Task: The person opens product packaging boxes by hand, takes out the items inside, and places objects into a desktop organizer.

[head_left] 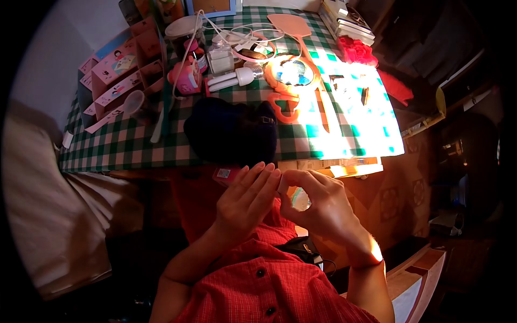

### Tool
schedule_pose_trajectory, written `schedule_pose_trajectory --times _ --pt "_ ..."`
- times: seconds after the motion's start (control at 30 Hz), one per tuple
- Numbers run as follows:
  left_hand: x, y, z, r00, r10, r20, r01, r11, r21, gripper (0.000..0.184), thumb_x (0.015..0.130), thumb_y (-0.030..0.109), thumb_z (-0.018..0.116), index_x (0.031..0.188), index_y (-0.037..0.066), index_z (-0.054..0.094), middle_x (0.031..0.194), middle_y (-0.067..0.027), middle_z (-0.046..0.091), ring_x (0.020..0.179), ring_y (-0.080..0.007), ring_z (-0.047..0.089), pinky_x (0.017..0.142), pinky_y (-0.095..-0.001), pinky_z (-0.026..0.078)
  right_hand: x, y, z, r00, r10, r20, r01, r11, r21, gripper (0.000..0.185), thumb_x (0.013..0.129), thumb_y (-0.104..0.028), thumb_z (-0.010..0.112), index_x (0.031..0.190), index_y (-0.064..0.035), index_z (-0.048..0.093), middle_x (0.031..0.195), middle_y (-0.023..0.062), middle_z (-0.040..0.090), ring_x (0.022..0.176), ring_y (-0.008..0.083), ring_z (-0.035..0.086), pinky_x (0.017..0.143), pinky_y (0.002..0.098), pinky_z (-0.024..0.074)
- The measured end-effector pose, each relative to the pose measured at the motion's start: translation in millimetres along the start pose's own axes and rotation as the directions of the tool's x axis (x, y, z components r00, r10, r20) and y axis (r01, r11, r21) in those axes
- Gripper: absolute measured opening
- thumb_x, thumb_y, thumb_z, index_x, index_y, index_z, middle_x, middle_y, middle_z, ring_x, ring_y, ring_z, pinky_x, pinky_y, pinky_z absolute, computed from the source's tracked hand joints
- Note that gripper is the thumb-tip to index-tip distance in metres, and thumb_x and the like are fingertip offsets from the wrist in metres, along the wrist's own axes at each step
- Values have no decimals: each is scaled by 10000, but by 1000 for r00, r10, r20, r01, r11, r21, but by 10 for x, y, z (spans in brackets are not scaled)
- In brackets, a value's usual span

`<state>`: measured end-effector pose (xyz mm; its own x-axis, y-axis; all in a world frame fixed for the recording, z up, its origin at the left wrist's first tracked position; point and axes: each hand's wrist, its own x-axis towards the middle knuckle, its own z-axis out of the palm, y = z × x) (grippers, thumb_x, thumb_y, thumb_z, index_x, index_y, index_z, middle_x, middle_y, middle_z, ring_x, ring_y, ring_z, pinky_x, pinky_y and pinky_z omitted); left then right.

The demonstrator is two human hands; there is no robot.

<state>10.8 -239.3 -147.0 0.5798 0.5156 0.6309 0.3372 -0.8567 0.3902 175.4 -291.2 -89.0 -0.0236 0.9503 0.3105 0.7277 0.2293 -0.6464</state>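
Observation:
A small pink box [222,173] with a QR code on it shows at the table's front edge, in front of my body. My left hand [245,202] lies over this box, fingers long and close together, hiding most of it. My right hand [320,204] is curled, thumb and forefinger pinching at the box's right end, where a pale edge shows. Through the ring of those fingers a bright, greenish round patch is visible; I cannot tell what it is. Just beyond both hands a dark navy cap [229,129] rests on the checked cloth.
The table has a green-and-white checked cloth [177,153]. On it are a pink compartment organizer [116,70], a clear cup [137,105], a bulb [234,79], a glass bottle [219,56], white cables [253,32] and an orange round-framed object [293,72]. Strong sunlight washes out the right side.

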Motion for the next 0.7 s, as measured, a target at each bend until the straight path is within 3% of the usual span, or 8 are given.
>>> schedule_pose_trajectory --times 0.17,0.23,0.3,0.37,0.4,0.5,0.53,0.7 --pt "-33 25 33 999 18 -46 -17 1000 19 400 815 60 630 1200 -26 564 1197 -175 600 1107 -318 592 959 -427 457 21 151 -54 999 50 -10 -50 997 55 210 751 1 622 959 -28 631 791 106 660 707 244 672 647 337 550" --pt "1 6 3 993 -104 -64 89 977 -195 452 775 40 660 1209 -24 550 1195 -174 599 1103 -321 592 956 -416 465 67 137 -136 996 83 36 -88 973 212 276 747 37 601 1010 -29 649 755 97 654 692 206 669 669 310 548" --pt "-13 -30 3 990 -124 -74 104 969 -223 480 754 30 675 1212 -25 543 1193 -176 599 1104 -326 590 955 -412 467 77 117 -141 974 210 82 -226 912 342 357 720 68 591 1046 -57 666 891 120 661 789 197 664 745 316 538" --pt "-19 -51 5 986 -143 -80 118 959 -257 508 733 20 690 1215 -27 537 1192 -177 598 1105 -330 588 954 -408 469 64 204 -112 969 -183 -168 203 972 114 390 704 57 612 1064 -85 663 1080 138 624 926 241 645 810 345 527" --pt "-15 -61 4 987 -142 -81 116 957 -265 513 724 15 695 1211 -24 540 1193 -180 598 1108 -329 587 958 -405 467 72 118 -170 944 -319 -86 320 947 -3 392 700 49 630 1062 -99 661 1207 154 560 1034 275 609 862 373 511" --pt "-33 -50 -14 982 -180 -61 151 932 -329 519 710 9 704 1203 -19 546 1195 -181 597 1116 -324 585 964 -404 465 72 83 -71 959 -283 28 282 959 34 345 705 47 643 1021 -89 662 1186 140 573 1007 279 625 827 368 532" --pt "-36 -44 -21 975 -217 -45 184 905 -384 521 705 7 708 1200 -17 549 1197 -181 597 1121 -320 584 966 -404 464 85 96 -111 987 -163 8 159 974 163 262 696 56 646 922 -72 673 1183 129 573 975 278 638 785 358 549" --pt "-74 -60 64 975 -194 -106 107 833 -542 561 697 -27 724 1209 0 494 1207 -226 576 1106 -353 590 944 -396 478 128 163 -84 962 -273 -23 274 960 49 187 674 59 653 820 -58 664 1165 123 581 956 278 640 754 353 551"
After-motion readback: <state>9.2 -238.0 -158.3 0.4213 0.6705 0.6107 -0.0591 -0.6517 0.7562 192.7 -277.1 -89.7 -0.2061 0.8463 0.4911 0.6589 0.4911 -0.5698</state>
